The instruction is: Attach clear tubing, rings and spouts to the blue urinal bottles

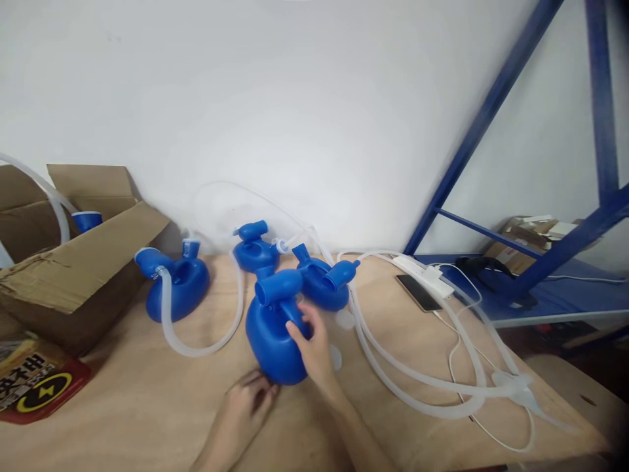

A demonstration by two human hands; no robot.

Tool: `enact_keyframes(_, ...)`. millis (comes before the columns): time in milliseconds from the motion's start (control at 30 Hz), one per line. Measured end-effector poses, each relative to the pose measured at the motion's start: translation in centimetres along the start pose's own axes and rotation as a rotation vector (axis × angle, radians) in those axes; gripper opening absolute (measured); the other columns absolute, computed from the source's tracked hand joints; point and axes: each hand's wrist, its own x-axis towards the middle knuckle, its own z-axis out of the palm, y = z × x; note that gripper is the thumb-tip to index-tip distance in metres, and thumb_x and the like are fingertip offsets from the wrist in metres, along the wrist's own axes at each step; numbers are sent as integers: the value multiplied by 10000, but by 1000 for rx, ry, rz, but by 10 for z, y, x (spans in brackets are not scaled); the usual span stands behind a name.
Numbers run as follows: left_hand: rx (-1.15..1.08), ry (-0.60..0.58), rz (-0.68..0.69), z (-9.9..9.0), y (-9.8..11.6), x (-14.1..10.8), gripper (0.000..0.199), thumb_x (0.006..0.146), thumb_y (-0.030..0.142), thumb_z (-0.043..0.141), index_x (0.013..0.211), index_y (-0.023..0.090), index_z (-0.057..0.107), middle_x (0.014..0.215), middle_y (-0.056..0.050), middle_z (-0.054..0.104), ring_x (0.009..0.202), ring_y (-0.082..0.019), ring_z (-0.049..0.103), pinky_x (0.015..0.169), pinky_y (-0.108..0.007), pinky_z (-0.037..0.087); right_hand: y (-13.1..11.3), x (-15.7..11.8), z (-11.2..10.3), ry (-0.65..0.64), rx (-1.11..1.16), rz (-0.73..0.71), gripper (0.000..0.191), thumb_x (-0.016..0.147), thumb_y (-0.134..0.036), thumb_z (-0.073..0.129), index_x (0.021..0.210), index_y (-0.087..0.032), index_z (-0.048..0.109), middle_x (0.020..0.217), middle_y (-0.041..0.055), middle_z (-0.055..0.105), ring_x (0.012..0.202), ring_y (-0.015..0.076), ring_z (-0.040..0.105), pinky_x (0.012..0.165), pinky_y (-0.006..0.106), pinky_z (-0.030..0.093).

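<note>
1. From where I stand, the nearest blue bottle (270, 347) sits on the table (132, 413), in front of the person.
2. The right hand (317, 344) is partly closed, thumb and fingers about the bottle's handle.
3. The left hand (246, 400), fingers half curled, is at the bottle's base; I can't tell whether it grips.
4. Just behind stands a second bottle (322, 288); clear tubing (442, 412) loops off to the right, near a phone (419, 292).

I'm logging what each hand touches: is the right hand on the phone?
No, the right hand is on the nearest blue bottle, while the phone lies apart on the table.
</note>
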Motion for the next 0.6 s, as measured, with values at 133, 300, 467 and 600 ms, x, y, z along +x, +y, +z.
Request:
enact_keyframes(133,-237,354,-207,-29,-31,-26,456,916,540,665,1281,271,622,1346,-117,695,1237,-338,682,1025,-513,600,5,-31,20,-61,6,23,441,871,-439,707,1285,-290,679,1151,71,662,1137,296,660,1040,499,545)
enact_keyframes(300,-389,290,-226,-36,-37,-37,734,917,568,671,1566,356,403,1655,-101,443,1472,-358,496,1183,-564,475,10,-69,25,-83,-44,-87,397,911,-372,687,1307,-349,668,1179,73,646,1173,302,648,1038,502,567)
enact_keyframes(467,-296,99,-137,-41,-26,-7,595,958,539,625,1509,329,541,1629,-80,491,1514,-326,446,1231,-538,411,25,-79,1,-27,-171,-161,443,899,-387,735,1335,-371,658,1151,77,660,1128,325,655,991,527,590)
enact_keyframes(600,-200,-25,-74,-56,-34,53,509,1043,479,398,1377,198,660,1362,-151,716,1250,-300,695,1113,-496,537,35,-70,-33,3,-235,-183,558,916,-409,725,1444,-332,561,1116,69,659,1038,293,690,956,509,602)
